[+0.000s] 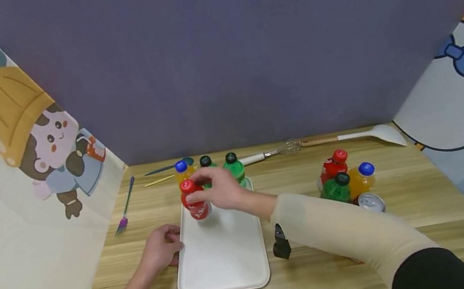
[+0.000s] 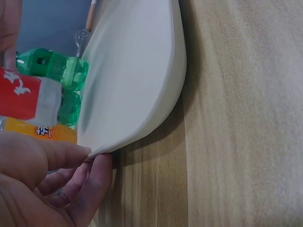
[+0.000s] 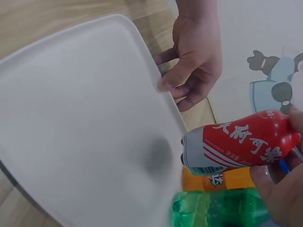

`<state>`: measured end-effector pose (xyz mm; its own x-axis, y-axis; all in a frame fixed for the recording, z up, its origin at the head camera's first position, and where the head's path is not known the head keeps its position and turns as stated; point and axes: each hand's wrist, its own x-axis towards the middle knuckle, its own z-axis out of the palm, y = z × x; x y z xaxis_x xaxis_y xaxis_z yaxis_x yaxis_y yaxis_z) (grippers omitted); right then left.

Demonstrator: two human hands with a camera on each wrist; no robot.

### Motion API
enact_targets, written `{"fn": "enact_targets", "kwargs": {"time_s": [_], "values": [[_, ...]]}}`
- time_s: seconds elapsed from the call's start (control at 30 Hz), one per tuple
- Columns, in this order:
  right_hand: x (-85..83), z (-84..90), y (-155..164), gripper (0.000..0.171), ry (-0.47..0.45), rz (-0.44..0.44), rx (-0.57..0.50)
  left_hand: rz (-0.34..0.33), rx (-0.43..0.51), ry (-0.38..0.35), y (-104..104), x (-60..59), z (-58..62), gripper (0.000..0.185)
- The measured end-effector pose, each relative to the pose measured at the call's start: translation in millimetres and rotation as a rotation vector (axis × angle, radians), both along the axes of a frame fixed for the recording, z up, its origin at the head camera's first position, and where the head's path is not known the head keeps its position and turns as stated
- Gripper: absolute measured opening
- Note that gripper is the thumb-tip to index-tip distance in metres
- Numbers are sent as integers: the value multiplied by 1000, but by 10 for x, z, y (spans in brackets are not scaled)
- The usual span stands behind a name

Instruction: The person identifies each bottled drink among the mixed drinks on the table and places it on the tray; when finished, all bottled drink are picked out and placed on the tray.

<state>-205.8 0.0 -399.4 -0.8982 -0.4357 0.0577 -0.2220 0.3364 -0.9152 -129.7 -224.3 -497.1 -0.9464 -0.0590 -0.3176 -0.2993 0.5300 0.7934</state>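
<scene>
While our right hand point(image 1: 223, 187), closed round its upper part, holds the red bottle point(image 1: 199, 212), we have its long axis nearly upright, its base just above the white tray point(image 1: 222, 253), on the near side of the orange bottle point(image 1: 184, 174) and green bottles point(image 1: 234, 168); our left hand point(image 1: 161, 248) pinches the tray's left edge.

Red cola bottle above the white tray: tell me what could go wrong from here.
Held near its top by the right hand, the red cola bottle might swing or slip. If lowered, it could bump the orange soda bottle or green soda bottles close behind. The left hand pinches the edge of the white tray, so a tug might shift the landing spot.
</scene>
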Motion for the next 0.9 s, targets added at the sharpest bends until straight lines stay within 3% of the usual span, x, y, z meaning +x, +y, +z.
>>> {"fn": "enact_targets", "kwargs": {"time_s": [0.4,0.9], "values": [[-80,-202,-122,34,13,-11,-7,8,23,3,15,10,14,40],[-100,-282,-225,36,18,-27,27,18,46,24,9,-5,-16,41]]}}
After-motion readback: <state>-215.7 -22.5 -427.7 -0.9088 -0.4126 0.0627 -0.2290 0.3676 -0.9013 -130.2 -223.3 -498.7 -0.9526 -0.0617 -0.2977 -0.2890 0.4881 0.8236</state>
